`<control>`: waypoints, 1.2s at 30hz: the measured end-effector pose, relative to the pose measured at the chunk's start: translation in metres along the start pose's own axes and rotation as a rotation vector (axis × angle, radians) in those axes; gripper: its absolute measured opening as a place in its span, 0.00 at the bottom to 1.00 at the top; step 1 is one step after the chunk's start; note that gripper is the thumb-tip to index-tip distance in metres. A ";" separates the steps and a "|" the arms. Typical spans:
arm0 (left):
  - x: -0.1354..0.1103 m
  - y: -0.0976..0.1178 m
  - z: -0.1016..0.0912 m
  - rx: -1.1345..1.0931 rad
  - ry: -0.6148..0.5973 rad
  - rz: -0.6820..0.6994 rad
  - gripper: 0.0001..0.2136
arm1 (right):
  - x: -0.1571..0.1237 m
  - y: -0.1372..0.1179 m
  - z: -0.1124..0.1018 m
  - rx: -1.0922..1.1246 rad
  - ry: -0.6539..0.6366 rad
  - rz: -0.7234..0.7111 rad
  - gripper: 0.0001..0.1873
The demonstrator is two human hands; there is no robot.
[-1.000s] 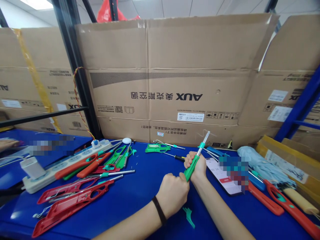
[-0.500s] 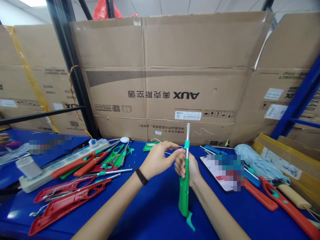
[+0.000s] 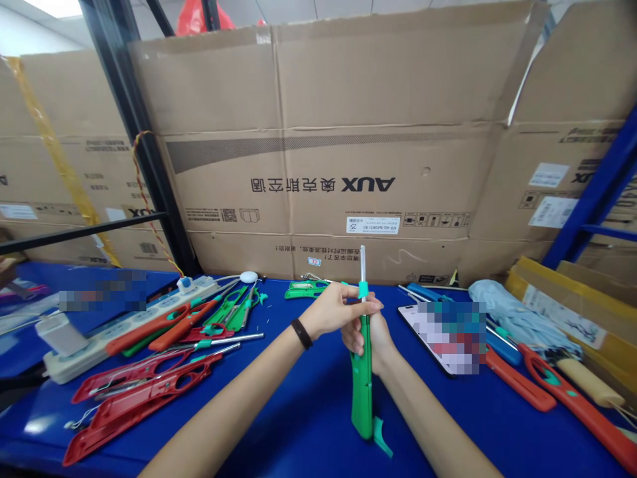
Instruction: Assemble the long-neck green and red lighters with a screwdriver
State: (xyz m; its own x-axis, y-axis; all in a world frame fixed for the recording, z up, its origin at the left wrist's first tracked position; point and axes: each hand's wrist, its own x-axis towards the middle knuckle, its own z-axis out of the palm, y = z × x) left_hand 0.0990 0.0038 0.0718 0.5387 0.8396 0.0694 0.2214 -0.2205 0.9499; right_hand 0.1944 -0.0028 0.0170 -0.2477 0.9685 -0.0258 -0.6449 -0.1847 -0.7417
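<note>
Blue tabletop (image 3: 308,418), green lighter (image 3: 362,392) upright at 5 o'clock — our right hand (image 3: 382,342) wrapped round its body, left hand (image 3: 326,311) pinching by the teal collar (image 3: 363,290). We'd brace firmly — keep the metal rod (image 3: 363,265) straight.

We held the lighter (image 3: 367,348) almost upright, just right of centre: green body (image 3: 361,398) below, silver tube (image 3: 363,265) above, teal collar (image 3: 363,289) around it.
</note>
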 end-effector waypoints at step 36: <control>-0.030 -0.052 0.047 -0.428 -0.022 -0.214 0.29 | -0.006 -0.028 -0.022 0.327 -0.060 -0.250 0.16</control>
State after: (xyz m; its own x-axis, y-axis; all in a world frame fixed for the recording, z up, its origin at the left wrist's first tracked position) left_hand 0.1096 -0.0333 0.0063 0.5357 0.8321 -0.1438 -0.0229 0.1846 0.9826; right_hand 0.2296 0.0006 0.0236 -0.0898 0.9806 0.1740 -0.8837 0.0021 -0.4680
